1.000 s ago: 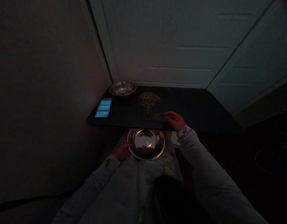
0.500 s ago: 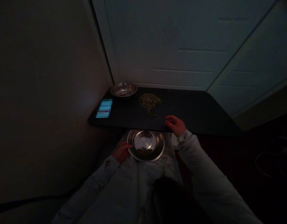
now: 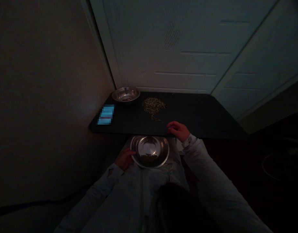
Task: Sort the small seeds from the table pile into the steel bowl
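A shiny metal bowl rests on my lap, with a small heap of brownish seed-like bits in its near side. My left hand grips the bowl's left rim, fingertips over the edge. Near the front edge of the dark table, my right hand is palm down with loosely bent fingers and a gap between thumb and forefinger; I see nothing in it. Beyond its fingertips lies a pile of seed-like bits, a thin trail of them curving toward the hand.
A second metal bowl stands at the table's back left corner. In front of it lies a lit, blurred phone-like screen. A white panelled door rises behind the table, and a wall borders the left. The room is dim.
The view has shifted slightly, moving everything a little to the left. Both hands keep nearly the same places, the left still on the bowl's rim and the right above the table's front edge.
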The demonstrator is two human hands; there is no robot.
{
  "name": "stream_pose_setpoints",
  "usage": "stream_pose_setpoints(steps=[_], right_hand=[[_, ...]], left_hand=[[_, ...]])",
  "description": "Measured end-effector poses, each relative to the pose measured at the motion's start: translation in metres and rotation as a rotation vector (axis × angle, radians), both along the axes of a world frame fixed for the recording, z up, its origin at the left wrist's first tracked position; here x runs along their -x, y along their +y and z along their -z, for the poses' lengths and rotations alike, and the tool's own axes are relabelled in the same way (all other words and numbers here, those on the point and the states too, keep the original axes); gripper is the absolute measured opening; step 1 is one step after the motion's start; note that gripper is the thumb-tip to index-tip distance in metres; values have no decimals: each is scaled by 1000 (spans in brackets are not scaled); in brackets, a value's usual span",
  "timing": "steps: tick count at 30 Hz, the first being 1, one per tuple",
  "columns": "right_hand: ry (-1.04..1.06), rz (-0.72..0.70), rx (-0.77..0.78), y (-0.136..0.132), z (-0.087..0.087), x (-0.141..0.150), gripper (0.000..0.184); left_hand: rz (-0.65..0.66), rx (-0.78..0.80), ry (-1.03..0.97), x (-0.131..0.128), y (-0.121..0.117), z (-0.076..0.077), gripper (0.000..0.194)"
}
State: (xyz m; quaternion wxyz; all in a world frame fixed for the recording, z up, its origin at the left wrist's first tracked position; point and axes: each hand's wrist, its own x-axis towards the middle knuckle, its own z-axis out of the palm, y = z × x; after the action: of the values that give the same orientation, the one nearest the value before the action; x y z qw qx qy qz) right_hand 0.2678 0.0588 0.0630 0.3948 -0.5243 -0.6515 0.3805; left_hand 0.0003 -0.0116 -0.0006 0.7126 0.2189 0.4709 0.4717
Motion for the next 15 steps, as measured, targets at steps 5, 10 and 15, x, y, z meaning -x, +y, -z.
stream_pose_setpoints(steps=[5,10,15], right_hand=[[69,2,35,0,-4,0,21],[88,63,34,4,-5,2,21],[116,111,53,10,-6,11,22]], left_hand=[[7,17,23,-2,-1,-4,15],[12,-9,9,-4,-2,-7,19],[19,3,14,-2,-1,-8,19]])
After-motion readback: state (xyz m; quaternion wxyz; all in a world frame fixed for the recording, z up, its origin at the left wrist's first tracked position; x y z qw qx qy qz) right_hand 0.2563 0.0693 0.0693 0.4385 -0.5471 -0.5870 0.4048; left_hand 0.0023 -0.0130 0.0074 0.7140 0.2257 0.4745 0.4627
